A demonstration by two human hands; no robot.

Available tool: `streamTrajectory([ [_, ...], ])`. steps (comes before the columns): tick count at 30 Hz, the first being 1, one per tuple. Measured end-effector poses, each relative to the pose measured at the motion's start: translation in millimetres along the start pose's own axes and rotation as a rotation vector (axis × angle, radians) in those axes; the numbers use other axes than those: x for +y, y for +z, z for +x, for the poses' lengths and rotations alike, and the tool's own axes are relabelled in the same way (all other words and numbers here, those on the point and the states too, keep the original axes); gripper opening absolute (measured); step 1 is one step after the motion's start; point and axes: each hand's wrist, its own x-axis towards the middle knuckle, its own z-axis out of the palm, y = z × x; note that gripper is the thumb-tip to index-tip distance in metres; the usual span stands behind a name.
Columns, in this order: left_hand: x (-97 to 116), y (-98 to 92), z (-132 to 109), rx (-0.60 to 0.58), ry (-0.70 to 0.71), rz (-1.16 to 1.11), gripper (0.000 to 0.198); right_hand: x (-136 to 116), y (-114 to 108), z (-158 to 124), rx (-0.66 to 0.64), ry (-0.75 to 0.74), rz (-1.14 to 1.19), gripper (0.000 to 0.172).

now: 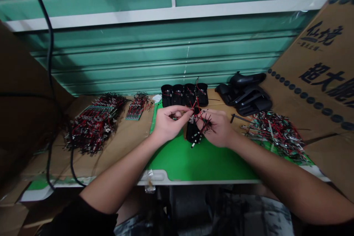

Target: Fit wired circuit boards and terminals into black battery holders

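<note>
My left hand (172,121) is closed in a pinch, thumb and forefinger meeting at a small part with wires that is too blurred to name. My right hand (219,128) is curled around a bunch of red and black wires (204,125), with small metal ends sticking out towards the left hand. Both hands meet over the green board. Below them lies a black plastic housing (191,132), partly hidden by fingers and wires. Just behind the hands, several black housings (178,95) stand in a row, some with red wires showing.
To the left lie a large heap of wired circuit boards (95,127) and a smaller stack (136,108). Black plastic shells (245,94) and a tangled wire pile (276,132) are at right. Cardboard (318,73) borders the green board (177,166); a black cable (49,44) hangs at left.
</note>
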Motion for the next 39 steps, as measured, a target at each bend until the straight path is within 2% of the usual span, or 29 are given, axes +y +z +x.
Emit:
streamTrajectory([
  [10, 5, -0.8, -1, 0.000, 0.010, 0.040, 0.019, -1, 1, 2, -0.005, -0.003, 0.006, 0.026],
  [17, -1, -3.1, 3, -0.028, -0.087, -0.059, 0.025, 0, 1, 0, -0.006, -0.002, 0.001, 0.026],
  [24, -2, -5.0, 5, 0.002, -0.109, -0.072, 0.027, -6, 0, 3, -0.018, 0.004, -0.007, 0.030],
  [34, -1, -8.9, 12, 0.041, -0.165, -0.287, 0.041, -7, -3, 6, 0.004, 0.032, -0.037, 0.030],
  [39, 1, -13.0, 19, 0.147, -0.240, -0.483, 0.037, -4, -5, 5, 0.038, 0.081, -0.035, 0.027],
])
